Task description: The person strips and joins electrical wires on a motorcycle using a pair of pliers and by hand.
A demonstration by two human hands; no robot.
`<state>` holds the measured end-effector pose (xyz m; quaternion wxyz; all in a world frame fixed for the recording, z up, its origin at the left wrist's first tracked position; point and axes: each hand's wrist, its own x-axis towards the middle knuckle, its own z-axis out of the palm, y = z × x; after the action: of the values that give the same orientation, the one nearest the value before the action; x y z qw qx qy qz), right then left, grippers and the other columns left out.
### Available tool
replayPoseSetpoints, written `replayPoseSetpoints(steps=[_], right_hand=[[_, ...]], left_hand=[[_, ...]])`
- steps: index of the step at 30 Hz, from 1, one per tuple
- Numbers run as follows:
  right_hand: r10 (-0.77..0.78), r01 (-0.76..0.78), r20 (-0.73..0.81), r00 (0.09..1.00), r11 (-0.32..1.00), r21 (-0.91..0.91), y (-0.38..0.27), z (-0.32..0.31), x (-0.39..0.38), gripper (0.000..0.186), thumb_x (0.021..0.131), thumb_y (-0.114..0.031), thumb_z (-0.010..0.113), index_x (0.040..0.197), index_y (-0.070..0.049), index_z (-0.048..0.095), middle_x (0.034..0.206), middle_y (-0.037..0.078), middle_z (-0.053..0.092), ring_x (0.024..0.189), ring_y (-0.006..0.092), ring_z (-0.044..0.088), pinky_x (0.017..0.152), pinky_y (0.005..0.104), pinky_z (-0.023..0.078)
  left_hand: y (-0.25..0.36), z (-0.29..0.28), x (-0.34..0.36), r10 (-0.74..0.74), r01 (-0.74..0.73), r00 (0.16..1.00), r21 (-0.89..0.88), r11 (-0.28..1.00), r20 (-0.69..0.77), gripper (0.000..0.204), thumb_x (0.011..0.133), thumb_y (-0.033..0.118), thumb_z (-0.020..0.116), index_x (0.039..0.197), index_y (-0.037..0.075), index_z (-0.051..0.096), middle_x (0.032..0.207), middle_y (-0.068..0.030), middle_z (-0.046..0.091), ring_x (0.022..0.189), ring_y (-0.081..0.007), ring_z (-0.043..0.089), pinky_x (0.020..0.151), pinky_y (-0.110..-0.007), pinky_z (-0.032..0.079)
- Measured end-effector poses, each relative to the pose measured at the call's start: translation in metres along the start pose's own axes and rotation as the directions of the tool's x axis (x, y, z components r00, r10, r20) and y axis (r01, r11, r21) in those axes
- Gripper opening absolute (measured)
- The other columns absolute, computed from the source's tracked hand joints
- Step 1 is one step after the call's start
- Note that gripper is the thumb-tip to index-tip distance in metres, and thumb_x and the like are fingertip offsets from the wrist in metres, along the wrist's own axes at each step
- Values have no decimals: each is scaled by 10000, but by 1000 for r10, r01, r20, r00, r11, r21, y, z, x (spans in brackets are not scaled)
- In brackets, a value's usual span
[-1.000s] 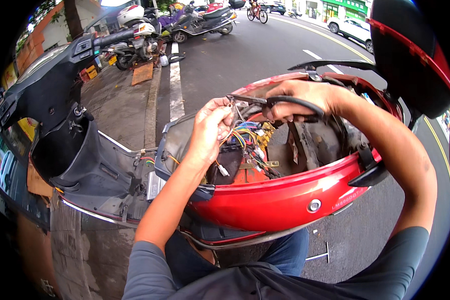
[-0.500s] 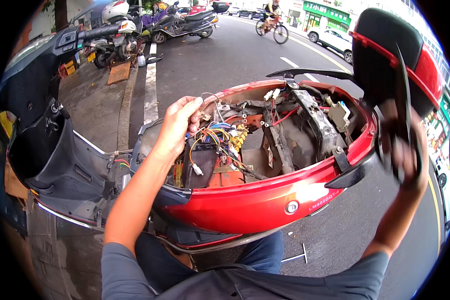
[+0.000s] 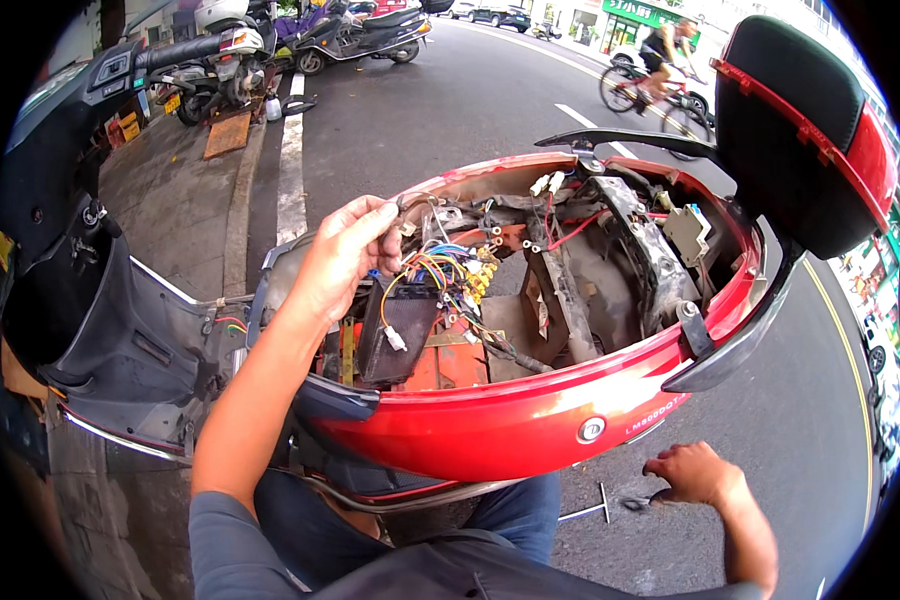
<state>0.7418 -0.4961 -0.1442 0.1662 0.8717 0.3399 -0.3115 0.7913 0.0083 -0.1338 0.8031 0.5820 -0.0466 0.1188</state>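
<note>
1. Left hand (image 3: 350, 250): thumb and fingertips pressed together; a thin wire (image 3: 436, 215) is pinched above the near-front edge of the scooter's open body (image 3: 450, 430).
2. Right hand (image 3: 698, 472): seen low over the road, outside the body; fingers curled, near a dark object (image 3: 634, 502). Whether it is gripped cannot be told.
3. Step in hand, as judged: wiring is being handled, the wire held up by one hand alone.
4. Next move, as judged: a steady pinch on the wire and a sure right-hand grip are called for.
5. Open body, contents: coloured wires (image 3: 440, 270), a black box (image 3: 400, 330), a white connector (image 3: 395, 340) and a pale module (image 3: 683, 235).
6. Rear top box (image 3: 795, 110), black and red: contents not shown.
</note>
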Motion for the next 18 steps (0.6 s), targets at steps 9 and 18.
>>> replayPoseSetpoints(steps=[9,18], right_hand=[[-592,591,-662,460,761,-270,-116,-259,49,313,952,-279,619,772,-27,568,677,119,580,628,316,600,573,430,460],[-396,524,-737,548,849,-66,-140,-315,175,345,936,-353,651,1027,-23,699,687,160,659,632,268,654,632,401,513]], left_hand=[[-3,2,-6,84,-88,995,79,993,58,206,964,196,593,1104,46,578,802,-20,615,720,-126,603,673,-274,486],[0,0,-1,195,-219,974,267,938,114,207,983,244,580,1053,52,545,796,-47,640,712,-139,638,621,-235,465]])
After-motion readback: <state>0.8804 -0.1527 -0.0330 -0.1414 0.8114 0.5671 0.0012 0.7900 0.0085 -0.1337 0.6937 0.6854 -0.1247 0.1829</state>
